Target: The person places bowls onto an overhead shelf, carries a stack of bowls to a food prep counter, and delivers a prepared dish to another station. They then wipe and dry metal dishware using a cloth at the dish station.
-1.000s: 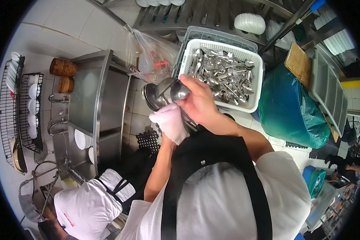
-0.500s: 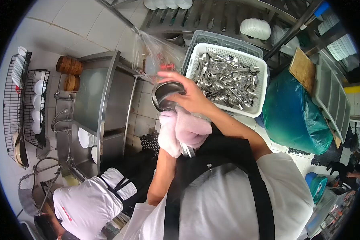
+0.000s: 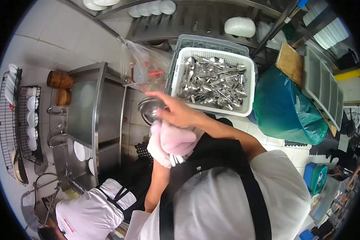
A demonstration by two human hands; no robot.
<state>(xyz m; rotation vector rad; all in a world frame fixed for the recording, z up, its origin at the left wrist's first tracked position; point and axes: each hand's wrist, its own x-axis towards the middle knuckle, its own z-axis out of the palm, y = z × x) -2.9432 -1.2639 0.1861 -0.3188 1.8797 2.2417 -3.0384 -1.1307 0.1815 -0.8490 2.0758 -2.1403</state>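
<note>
Metal ladles with round bowls (image 3: 150, 109) are bunched in front of my chest, their handle ends (image 3: 177, 160) showing below a pink cloth (image 3: 175, 140). The cloth is bundled around the handles over my left hand, whose fingers are hidden beneath it; the left forearm comes up from below. My right hand (image 3: 176, 113) is closed on the ladles at the bowl end, just above the cloth, its index finger reaching over the rim. Beyond it, a white perforated basket (image 3: 249, 90) holds a heap of spoons and forks (image 3: 216, 82).
A steel sink (image 3: 84, 116) is at the left, with dish racks (image 3: 30, 120) beside it. At lower left a person in a white shirt (image 3: 88, 210) bends over. A green plastic-covered bin (image 3: 286, 108) stands right of the basket. Steel shelves (image 3: 180, 20) hold bowls behind.
My right hand has moved slightly down and left and now lies over the ladle bowls, which have turned. The cloth has gone from the bowls down to the handles. The view has shifted.
</note>
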